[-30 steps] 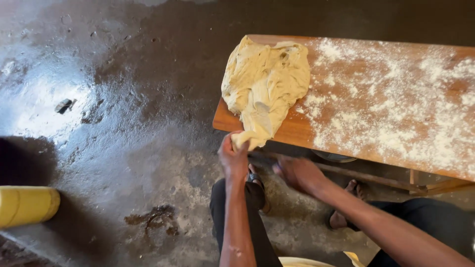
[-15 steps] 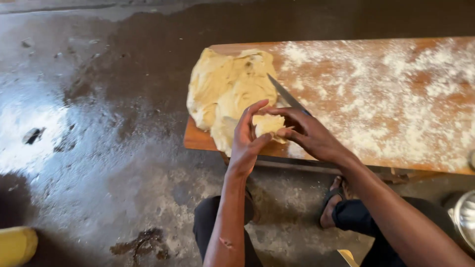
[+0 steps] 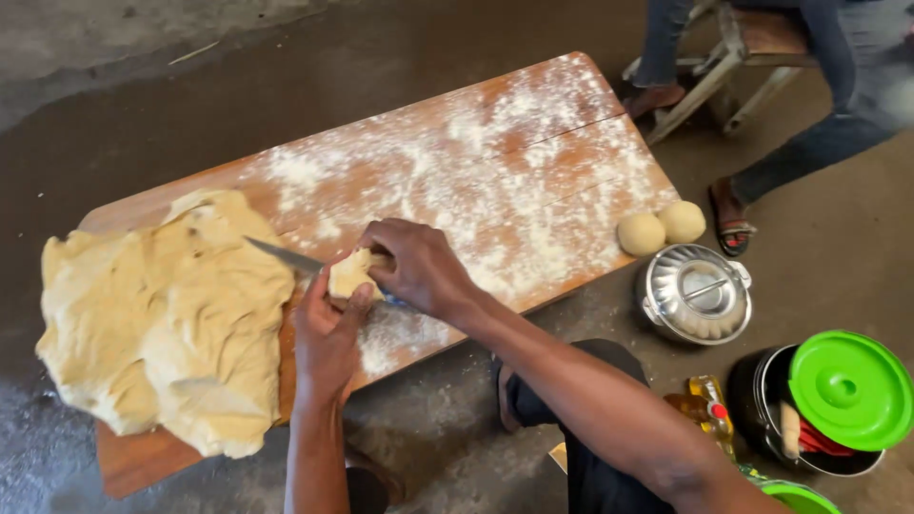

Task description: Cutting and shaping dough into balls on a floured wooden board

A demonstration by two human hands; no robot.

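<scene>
A small lump of pale dough (image 3: 348, 274) sits between both my hands over a floured wooden board (image 3: 495, 162). My left hand (image 3: 327, 333) cups the lump from below. My right hand (image 3: 416, 266) presses on it from above and also grips a knife (image 3: 281, 254), whose blade points left toward a big mass of dough (image 3: 162, 314) draped over the board's left end. Two round dough balls (image 3: 662, 228) rest at the board's right corner.
A metal pot with a lid (image 3: 693, 293) stands on the dark floor by the board. A black container with a green lid (image 3: 838, 395) and a bottle of oil (image 3: 709, 405) are at the right. Another person's legs and a stool (image 3: 752, 57) are at top right.
The camera has swung right, so the whole board and the pots now show. Both hands still work the small lump, which was pulled off the big dough mass a second ago.
</scene>
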